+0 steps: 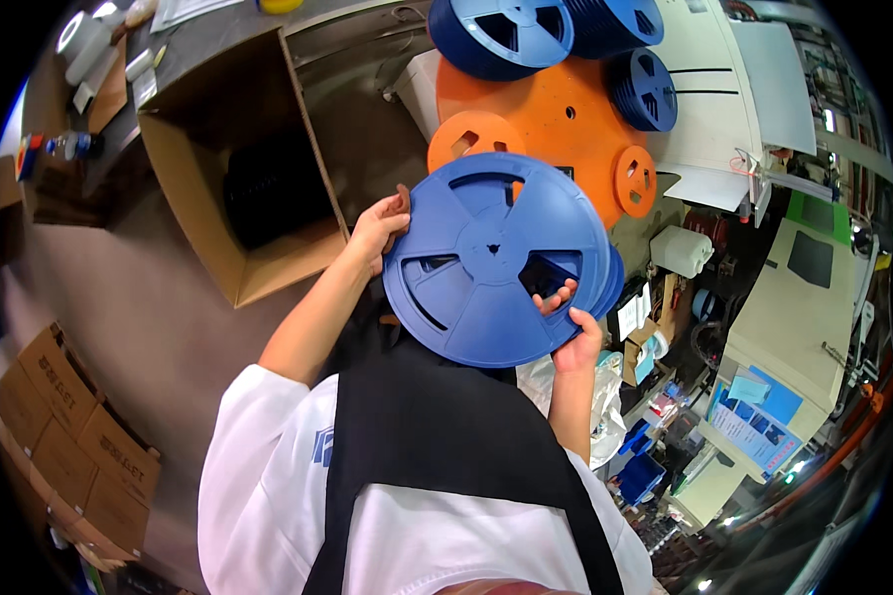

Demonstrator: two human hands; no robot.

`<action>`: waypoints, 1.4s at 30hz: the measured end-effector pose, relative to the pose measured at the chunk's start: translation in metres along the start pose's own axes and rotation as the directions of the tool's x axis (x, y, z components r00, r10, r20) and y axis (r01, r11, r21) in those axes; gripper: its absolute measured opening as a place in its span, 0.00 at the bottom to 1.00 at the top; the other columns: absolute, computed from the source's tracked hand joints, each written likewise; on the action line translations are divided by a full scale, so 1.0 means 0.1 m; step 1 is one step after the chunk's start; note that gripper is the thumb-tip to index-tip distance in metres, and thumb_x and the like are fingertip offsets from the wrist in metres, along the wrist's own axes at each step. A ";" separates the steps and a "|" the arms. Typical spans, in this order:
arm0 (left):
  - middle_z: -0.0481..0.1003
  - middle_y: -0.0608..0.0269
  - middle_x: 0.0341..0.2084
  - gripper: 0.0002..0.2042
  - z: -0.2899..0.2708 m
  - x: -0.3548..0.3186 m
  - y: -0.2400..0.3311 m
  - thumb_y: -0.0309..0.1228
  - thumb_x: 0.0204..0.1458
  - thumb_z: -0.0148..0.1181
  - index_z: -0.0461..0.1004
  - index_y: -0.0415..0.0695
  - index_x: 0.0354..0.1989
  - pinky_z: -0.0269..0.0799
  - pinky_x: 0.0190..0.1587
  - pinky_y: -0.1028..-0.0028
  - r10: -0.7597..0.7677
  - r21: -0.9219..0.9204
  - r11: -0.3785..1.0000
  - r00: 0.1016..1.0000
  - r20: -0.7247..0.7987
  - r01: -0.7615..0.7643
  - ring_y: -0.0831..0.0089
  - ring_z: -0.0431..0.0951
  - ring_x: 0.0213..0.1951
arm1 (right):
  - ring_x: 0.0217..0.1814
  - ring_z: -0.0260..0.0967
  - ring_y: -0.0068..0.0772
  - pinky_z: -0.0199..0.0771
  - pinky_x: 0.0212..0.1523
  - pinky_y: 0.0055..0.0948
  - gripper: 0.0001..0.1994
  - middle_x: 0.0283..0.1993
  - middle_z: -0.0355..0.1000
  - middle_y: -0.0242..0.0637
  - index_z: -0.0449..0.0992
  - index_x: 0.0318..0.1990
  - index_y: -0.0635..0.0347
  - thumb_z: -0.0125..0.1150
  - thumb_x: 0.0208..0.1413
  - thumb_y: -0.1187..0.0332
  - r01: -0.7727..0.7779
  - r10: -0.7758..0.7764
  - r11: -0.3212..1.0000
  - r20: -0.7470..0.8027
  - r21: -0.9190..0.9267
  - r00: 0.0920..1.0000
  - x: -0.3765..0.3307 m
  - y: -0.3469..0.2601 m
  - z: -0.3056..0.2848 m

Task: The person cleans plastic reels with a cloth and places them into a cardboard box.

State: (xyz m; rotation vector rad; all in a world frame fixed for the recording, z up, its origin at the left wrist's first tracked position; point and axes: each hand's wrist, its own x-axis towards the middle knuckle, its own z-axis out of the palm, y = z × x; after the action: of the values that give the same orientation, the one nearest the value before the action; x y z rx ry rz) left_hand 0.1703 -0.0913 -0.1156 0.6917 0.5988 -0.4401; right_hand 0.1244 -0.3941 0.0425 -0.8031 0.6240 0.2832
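Note:
In front of my chest I hold a large blue plastic reel (471, 246) with cut-out windows, its round face turned up toward me. My left hand (381, 230) is closed on its left rim. My right hand (577, 337) grips the lower right rim, and some of its fingers show through a window. Another blue rim (616, 283) peeks out behind the reel's right side; whether it is held too, I cannot tell. Beyond the reel lies an orange round surface (541, 97), partly covered by it. An orange spoked disc (471, 134) sits close to the reel's upper edge.
Stacked blue reels (501, 38) stand on the orange surface, with a smaller blue stack (645, 91) and an orange disc (635, 181) at its right. An open cardboard box (193, 193) at left holds dark things. Cartons (74, 436) stand lower left; a beige machine (799, 288) is at right.

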 end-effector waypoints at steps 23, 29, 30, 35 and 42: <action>0.72 0.69 0.38 0.23 0.20 0.47 -0.03 0.16 0.47 0.54 0.66 0.36 0.55 0.64 0.38 0.83 0.079 0.242 0.970 0.982 -0.171 -0.036 0.84 0.68 0.33 | 0.52 0.68 0.49 0.67 0.56 0.47 0.16 0.48 0.70 0.50 0.66 0.51 0.66 0.54 0.58 0.68 -0.292 0.315 0.949 -0.389 0.119 0.866 0.48 0.44 -0.93; 0.73 0.67 0.40 0.22 0.27 0.88 -0.03 0.16 0.48 0.53 0.66 0.36 0.55 0.66 0.41 0.80 0.045 0.376 0.927 0.993 -0.111 0.001 0.80 0.71 0.36 | 0.53 0.66 0.45 0.65 0.58 0.46 0.16 0.50 0.69 0.47 0.65 0.51 0.65 0.53 0.59 0.67 -0.275 0.340 0.940 -0.519 0.201 0.784 0.71 0.87 -1.22; 0.73 0.66 0.40 0.22 0.17 1.02 0.01 0.16 0.48 0.53 0.66 0.36 0.55 0.66 0.41 0.80 0.047 0.414 0.910 0.995 -0.083 -0.009 0.79 0.71 0.36 | 0.55 0.65 0.42 0.63 0.59 0.46 0.16 0.51 0.69 0.46 0.65 0.51 0.65 0.53 0.59 0.67 -0.263 0.335 0.941 -0.480 0.213 0.811 0.78 1.06 -1.33; 0.73 0.67 0.38 0.21 -0.03 1.54 0.23 0.17 0.49 0.54 0.67 0.38 0.54 0.68 0.40 0.80 0.036 0.506 0.862 0.999 -0.027 -0.017 0.81 0.72 0.36 | 0.52 0.68 0.41 0.68 0.56 0.43 0.15 0.50 0.69 0.46 0.64 0.53 0.65 0.51 0.59 0.72 -0.182 0.370 0.906 -0.507 0.382 0.779 1.21 1.65 -1.19; 0.68 0.50 0.51 0.23 -0.21 1.99 0.17 0.30 0.48 0.58 0.68 0.44 0.55 0.60 0.59 0.62 0.420 0.904 -0.321 0.813 0.404 -0.283 0.53 0.65 0.56 | 0.51 0.68 0.38 0.70 0.54 0.40 0.16 0.49 0.69 0.41 0.65 0.55 0.61 0.51 0.60 0.72 -0.087 0.354 0.894 -0.573 0.440 0.739 1.53 2.19 -1.12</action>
State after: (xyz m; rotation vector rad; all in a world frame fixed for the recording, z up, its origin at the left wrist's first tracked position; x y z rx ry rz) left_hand 0.3209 -0.1004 -0.2477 2.5060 -0.1400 -0.1562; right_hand 0.0981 -0.3298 -0.2385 -0.4157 1.3979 0.0850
